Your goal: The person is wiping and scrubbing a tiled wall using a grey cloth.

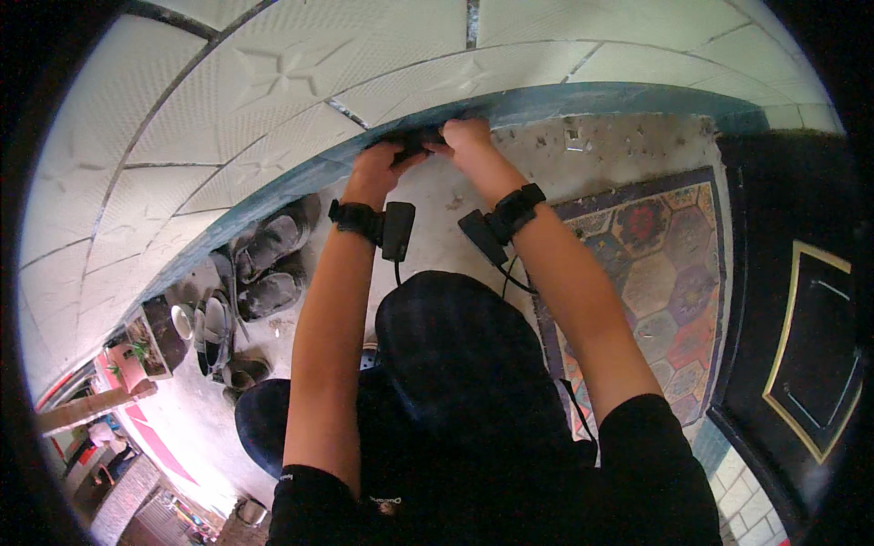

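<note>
At the foot of the tiled wall, both hands are on a dark object (414,143), perhaps a shoe; its shape is mostly lost in shadow. My left hand (377,168) grips it from the left, thumb pointing inward. On its right side is my right hand (467,139), knuckles up and fingers curled, with a fingertip near the left thumb. Black straps with small box-like devices sit around both wrists: the left device (398,231) and the right device (483,236), each with a cable.
Several dusty shoes (270,293) line the wall at left, near a planter box (149,341). A patterned hexagon mat (652,280) lies at right before a black door (751,273) with gold trim. Blue skirting (546,102) borders the wall. A person (109,440) is far off at lower left.
</note>
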The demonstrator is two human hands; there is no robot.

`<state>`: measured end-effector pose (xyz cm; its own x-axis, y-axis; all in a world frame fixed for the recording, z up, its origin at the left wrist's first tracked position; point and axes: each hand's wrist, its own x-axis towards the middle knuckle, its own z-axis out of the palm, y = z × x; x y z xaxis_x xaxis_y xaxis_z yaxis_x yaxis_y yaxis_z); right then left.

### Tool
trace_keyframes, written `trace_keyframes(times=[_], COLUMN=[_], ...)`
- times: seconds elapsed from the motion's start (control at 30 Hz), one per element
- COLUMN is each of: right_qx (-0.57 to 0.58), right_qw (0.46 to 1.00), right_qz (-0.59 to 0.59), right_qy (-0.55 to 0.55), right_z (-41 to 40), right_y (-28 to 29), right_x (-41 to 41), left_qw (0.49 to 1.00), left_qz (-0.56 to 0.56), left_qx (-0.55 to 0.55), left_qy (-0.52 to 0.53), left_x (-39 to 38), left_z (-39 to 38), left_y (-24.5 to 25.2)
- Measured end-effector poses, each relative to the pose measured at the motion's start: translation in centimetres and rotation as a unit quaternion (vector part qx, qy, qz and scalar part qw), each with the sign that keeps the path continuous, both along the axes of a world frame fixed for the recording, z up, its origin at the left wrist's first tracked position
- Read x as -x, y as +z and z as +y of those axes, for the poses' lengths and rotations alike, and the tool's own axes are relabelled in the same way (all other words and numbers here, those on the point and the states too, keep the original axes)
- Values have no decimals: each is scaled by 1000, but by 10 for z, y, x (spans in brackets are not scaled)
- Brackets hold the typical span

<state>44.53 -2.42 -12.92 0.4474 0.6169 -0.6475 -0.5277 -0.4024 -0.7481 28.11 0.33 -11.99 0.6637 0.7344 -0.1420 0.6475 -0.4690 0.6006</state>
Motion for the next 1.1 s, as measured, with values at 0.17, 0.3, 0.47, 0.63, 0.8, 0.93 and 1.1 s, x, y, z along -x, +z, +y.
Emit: trace_keyframes(times=[0.17, 0.3, 0.47, 0.63, 0.8, 0.93, 1.1], right_qx=[-55, -147, -253, -168, -135, -149, -177], right_qw=[992, 989, 967, 986, 978, 969, 934], right_qz=[100, 26, 5, 7, 109, 151, 298], right_qy=[-56, -17, 4, 14, 113, 125, 82], right_z=[-20, -42, -43, -38, -7, -1, 0], right_y=[19, 67, 120, 70, 53, 28, 21], right_x=[-3, 17, 12, -5, 75, 102, 115], left_qw=[994, 998, 940, 905, 801, 637, 869], left_qz=[-12, -39, -295, -233, -399, -441, -380], left_qx=[-111, 48, 172, 346, 393, 483, 223], left_qy=[19, 11, 13, 81, 211, 409, 224], left_x=[-12, 6, 23, 2, 100, 127, 155], left_z=[-17, 2, 21, -16, -2, 10, 0], left_y=[5, 16, 33, 93, 37, 28, 5])
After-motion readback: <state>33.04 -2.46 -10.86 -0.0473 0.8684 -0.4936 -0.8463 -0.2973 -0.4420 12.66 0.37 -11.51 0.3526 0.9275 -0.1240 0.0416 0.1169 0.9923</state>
